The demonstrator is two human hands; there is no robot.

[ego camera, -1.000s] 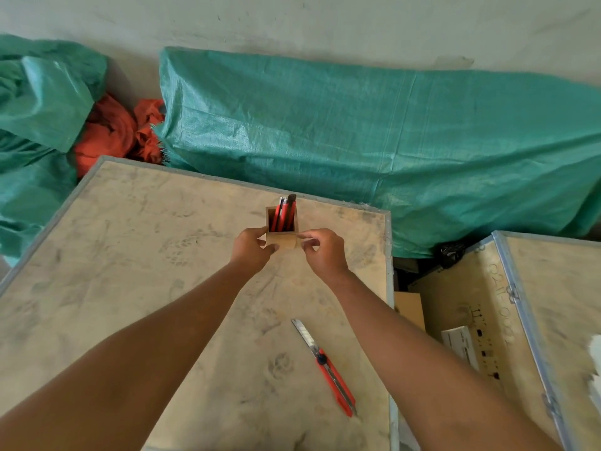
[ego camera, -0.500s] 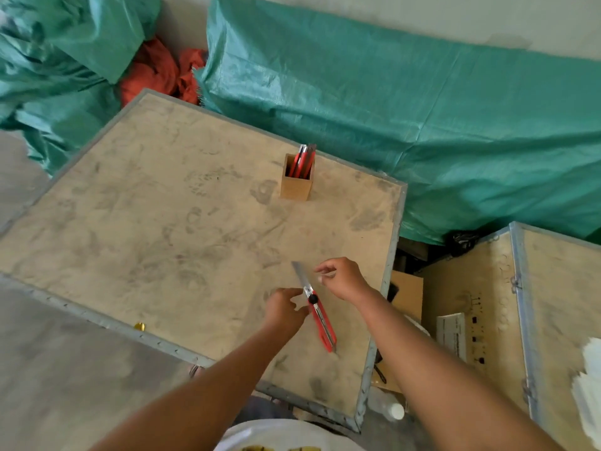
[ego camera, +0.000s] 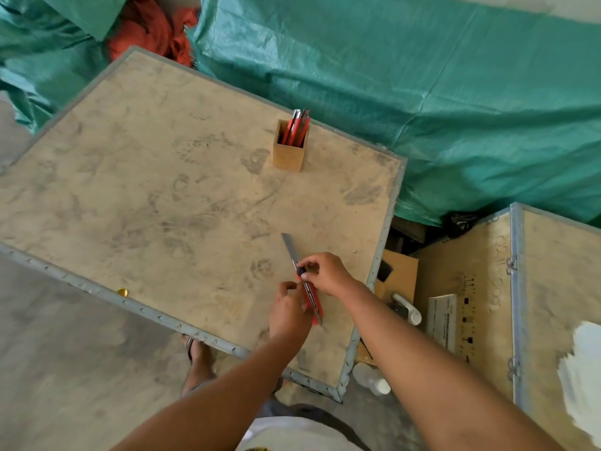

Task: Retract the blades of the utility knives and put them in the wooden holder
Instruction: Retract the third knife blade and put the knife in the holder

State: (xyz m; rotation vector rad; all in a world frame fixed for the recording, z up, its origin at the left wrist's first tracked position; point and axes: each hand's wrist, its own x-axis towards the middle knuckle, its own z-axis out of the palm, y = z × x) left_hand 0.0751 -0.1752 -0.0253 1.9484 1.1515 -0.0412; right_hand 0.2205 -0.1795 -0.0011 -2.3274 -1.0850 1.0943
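Note:
A red utility knife [ego camera: 313, 302] lies near the front right of the wooden crate top [ego camera: 136, 196], its steel blade [ego camera: 289, 247] extended and pointing away from me. My right hand [ego camera: 325, 273] pinches the knife at its black slider. My left hand [ego camera: 287, 312] grips the red handle from the left. The square wooden holder [ego camera: 288, 153] stands upright toward the far edge, with several red knives [ego camera: 297, 126] sticking out of it.
A green tarp [ego camera: 422, 92] and an orange cloth [ego camera: 153, 30] lie behind the crate. A second crate [ego camera: 536, 304] stands at the right, a gap with bottles and a cardboard box between them. A brass piece [ego camera: 122, 291] sits on the front rim. My foot [ego camera: 198, 362] is below.
My hands left the holder and came back toward me to the knife lying on the crate. Both now hold it; half a second ago they were only reaching it. My view tilted down.

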